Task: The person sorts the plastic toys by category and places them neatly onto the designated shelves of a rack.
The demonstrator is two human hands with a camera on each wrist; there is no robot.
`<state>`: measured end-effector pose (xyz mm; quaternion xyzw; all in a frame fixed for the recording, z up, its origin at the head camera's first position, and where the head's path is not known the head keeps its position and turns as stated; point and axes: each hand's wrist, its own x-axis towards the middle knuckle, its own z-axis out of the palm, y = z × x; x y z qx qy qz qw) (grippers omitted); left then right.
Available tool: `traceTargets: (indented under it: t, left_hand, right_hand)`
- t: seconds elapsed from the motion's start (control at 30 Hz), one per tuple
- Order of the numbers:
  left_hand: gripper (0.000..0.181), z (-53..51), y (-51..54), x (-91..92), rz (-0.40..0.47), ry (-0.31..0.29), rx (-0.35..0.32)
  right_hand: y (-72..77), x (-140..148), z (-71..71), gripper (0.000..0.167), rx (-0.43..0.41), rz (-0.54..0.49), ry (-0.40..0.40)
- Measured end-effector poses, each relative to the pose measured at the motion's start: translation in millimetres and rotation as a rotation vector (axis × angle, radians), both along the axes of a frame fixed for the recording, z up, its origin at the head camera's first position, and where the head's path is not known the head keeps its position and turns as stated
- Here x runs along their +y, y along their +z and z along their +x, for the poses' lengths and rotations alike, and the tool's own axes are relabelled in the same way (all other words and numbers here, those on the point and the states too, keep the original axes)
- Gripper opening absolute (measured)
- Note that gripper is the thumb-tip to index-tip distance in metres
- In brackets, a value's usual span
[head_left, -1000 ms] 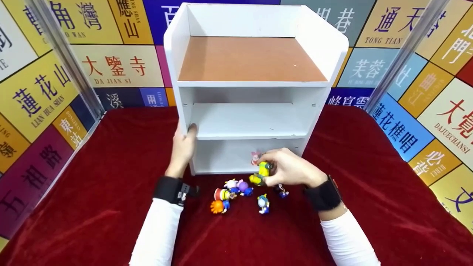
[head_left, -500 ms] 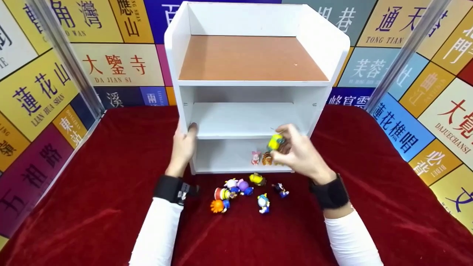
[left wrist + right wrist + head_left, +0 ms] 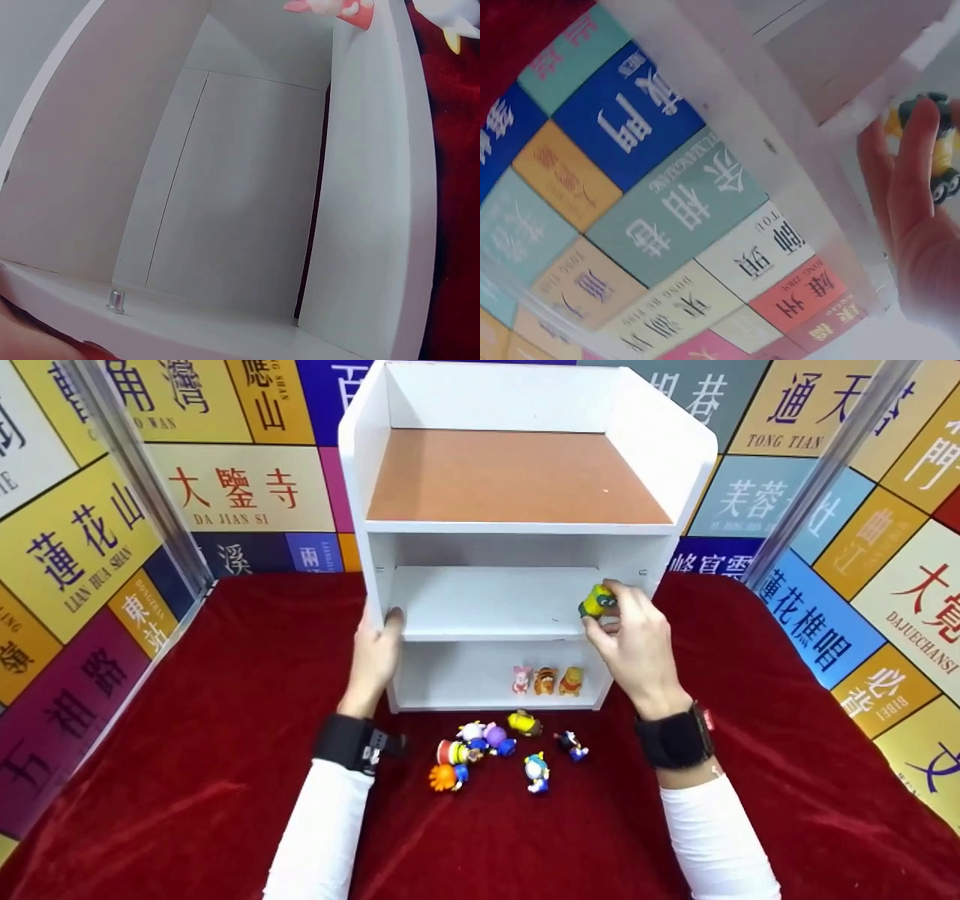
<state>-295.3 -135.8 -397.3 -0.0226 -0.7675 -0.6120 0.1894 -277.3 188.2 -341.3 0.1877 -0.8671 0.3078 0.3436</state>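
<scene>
Between its thumb and fingers, the right hand (image 3: 637, 649) pinches a yellow-green figure (image 3: 598, 601) at the right end of the white shelf unit's middle compartment. In the right wrist view, the figure (image 3: 945, 154) shows yellow and dark green beside the fingers (image 3: 915, 165). The left hand (image 3: 375, 660) grips the unit's left side panel (image 3: 373, 577), its thumb on the front edge. A pink figure (image 3: 521, 680), an orange striped one (image 3: 545, 681) and a yellow one in red (image 3: 571, 682) stand in the bottom compartment, towards the right.
Several small figures lie on the red cloth before the unit, among them an orange one (image 3: 444, 777), a yellow one (image 3: 524, 724), a blue-and-white one (image 3: 536, 772) and a dark one (image 3: 571, 745). Panels with lettering (image 3: 240, 487) stand behind and at both sides.
The right hand has lifted the yellow-green figure from near the bottom compartment up and right to the middle one, uncovering the standing figures. The left hand keeps its grip.
</scene>
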Motion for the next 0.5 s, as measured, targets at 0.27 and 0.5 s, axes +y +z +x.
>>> traceTargets:
  t: [0.27, 0.5]
  left_hand:
    - [0.064, -0.3, -2.0, 0.0, 0.013, -0.002, -0.004]
    - [0.063, 0.3, -1.1, -0.2, 0.014, 0.009, 0.003]
  right_hand:
    - [-2.6, -6.0, -3.5, 0.045, -0.011, 0.107, -0.104]
    - [-4.3, -10.5, -2.5, 0.044, 0.006, 0.128, -0.145]
